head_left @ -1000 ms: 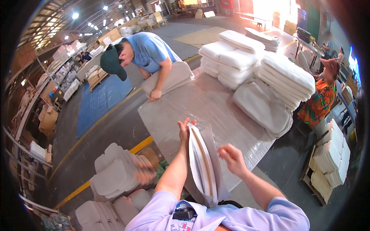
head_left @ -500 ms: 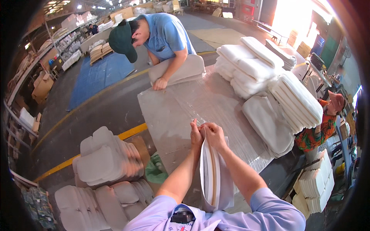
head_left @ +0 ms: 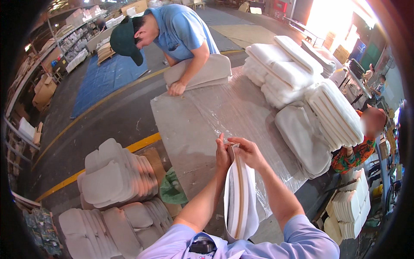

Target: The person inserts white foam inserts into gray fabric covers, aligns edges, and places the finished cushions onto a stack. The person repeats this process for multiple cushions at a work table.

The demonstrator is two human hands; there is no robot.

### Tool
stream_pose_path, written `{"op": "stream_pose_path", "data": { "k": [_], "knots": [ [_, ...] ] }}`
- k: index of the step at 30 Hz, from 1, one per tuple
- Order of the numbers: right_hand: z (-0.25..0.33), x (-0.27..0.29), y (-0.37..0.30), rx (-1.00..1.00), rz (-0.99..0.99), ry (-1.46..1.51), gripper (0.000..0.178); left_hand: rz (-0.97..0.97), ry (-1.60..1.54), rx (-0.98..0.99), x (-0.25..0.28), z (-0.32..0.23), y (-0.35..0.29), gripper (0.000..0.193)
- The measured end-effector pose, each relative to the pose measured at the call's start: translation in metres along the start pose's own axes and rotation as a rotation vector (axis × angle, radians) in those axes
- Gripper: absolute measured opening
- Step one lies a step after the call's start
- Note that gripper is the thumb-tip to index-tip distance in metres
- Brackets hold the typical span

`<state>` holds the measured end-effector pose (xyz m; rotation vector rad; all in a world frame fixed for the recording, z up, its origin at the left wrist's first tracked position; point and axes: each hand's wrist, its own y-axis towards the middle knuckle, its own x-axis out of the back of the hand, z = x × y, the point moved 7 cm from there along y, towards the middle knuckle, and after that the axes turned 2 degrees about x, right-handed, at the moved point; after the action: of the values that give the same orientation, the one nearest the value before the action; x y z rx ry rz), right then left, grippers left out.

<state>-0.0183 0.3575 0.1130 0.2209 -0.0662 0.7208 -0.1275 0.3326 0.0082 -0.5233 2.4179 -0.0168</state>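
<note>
A white fabric cover (head_left: 249, 203) with a tan zipper (head_left: 240, 194) along its edge hangs lengthwise between my forearms, its far end raised above the table. My left hand (head_left: 222, 154) grips the left side of that far end, thumb pointing up. My right hand (head_left: 249, 152) pinches the same end at the top of the zipper, fingers bent over it. Whatever small part lies between the fingertips is hidden. Below the hands is the plastic-covered table (head_left: 185, 134).
Across the table a co-worker in a blue shirt (head_left: 183, 32) presses on folded grey covers (head_left: 202, 71). White padded covers (head_left: 280, 64) are piled at the right, beside a grey cover (head_left: 302, 138). Stacked grey pads (head_left: 103, 181) and a green cloth (head_left: 171, 187) lie left. Another person (head_left: 358, 151) stands right.
My right hand has shifted slightly right, its fingers straighter over the cover's end. The cover has turned a little, so less of its right side panel shows. The co-worker keeps pressing on the grey covers.
</note>
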Motion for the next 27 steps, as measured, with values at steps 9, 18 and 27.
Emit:
{"op": "stream_pose_path", "data": {
  "k": [9, 18, 27],
  "knots": [
    [-0.011, 0.004, -0.019, 0.110, -0.177, -0.023, 0.015, 0.130, 0.004, 0.276, -0.034, -0.030, 0.006, 0.102],
    [-0.010, -0.015, -0.031, 0.007, -0.287, -0.086, 0.011, 0.709, 0.477, 0.310, -0.104, -0.080, -0.002, 0.117],
    [-0.006, -0.012, -0.047, 0.158, -0.307, -0.118, 0.011, 0.800, 0.518, 0.305, -0.104, -0.069, -0.026, 0.107]
  ]
}}
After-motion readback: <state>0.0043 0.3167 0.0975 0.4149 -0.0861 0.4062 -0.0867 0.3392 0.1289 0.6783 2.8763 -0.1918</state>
